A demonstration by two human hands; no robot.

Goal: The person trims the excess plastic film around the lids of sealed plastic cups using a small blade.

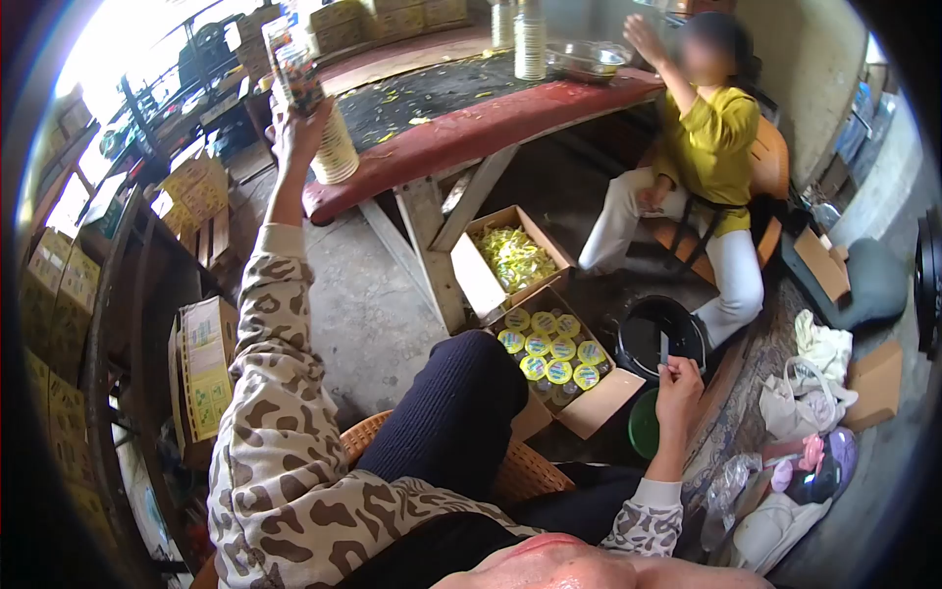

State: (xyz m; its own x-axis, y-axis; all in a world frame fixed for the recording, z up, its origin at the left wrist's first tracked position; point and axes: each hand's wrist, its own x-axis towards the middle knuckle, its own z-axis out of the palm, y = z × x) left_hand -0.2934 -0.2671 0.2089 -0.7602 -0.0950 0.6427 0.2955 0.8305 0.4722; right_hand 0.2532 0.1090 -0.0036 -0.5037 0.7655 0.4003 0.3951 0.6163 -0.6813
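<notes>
While in right grip (679,385), strip (664,347) (grey)

No legible text; print too small and blurred.
Round lids (562,348) inside the open box's (601,401) edges: yellow-green printed labels, lettering unreadable. Carton (204,371) at left: printed yellow side with green marks, words unclear. Stacked cartons (74,290), far left: printed sides, unreadable too.

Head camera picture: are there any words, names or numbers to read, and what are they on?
None can be read clearly.
Round lids: printing too small.
Yellow carton, left side: printing too blurred.
Stacked cartons, far left: too blurred.
Colourful item in the left hand: too blurred to tell.
</notes>
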